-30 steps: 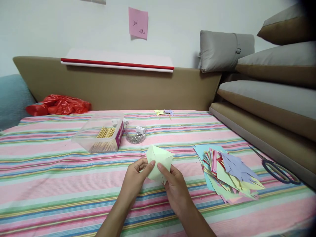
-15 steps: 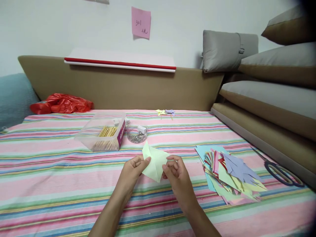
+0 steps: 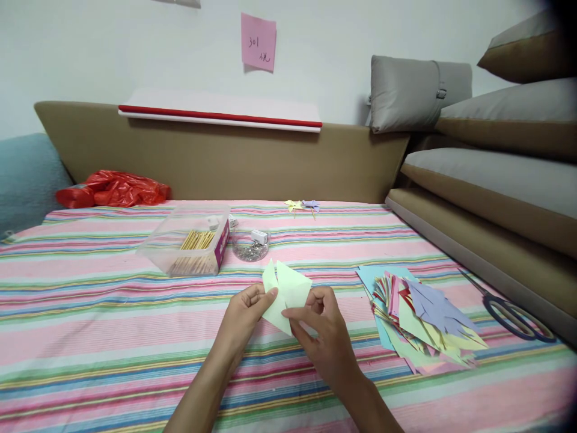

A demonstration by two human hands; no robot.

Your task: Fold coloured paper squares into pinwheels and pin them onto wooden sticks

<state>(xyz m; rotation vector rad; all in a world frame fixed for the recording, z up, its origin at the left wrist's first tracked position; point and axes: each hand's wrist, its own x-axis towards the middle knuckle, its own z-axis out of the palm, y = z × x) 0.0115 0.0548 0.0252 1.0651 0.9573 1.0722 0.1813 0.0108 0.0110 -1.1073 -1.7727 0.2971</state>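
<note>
A pale green sheet of paper (image 3: 293,287), with slits cut in from its edges, is held up over the striped cloth. My left hand (image 3: 247,308) pinches its left side, thumb on top and fingers curled behind. On the right, my right hand (image 3: 321,322) grips the lower right part, its index finger lying across the paper near the middle and the thumb at the lower edge. Beyond the paper stands a round clear dish (image 3: 250,248) of small metal pieces with a little white box (image 3: 259,236) in it.
A clear plastic box (image 3: 155,249) of wooden sticks stands at left. Cut coloured papers (image 3: 433,319) are piled at right beside dark-handled scissors (image 3: 509,313). Two paper pinwheels (image 3: 303,206) lie at the back. A red plastic bag (image 3: 121,187) and stacked cushions (image 3: 500,186) flank the striped cloth (image 3: 112,343).
My right hand has shifted inward, its index finger now over the paper's middle. A slit at the paper's top has opened, parting two points.
</note>
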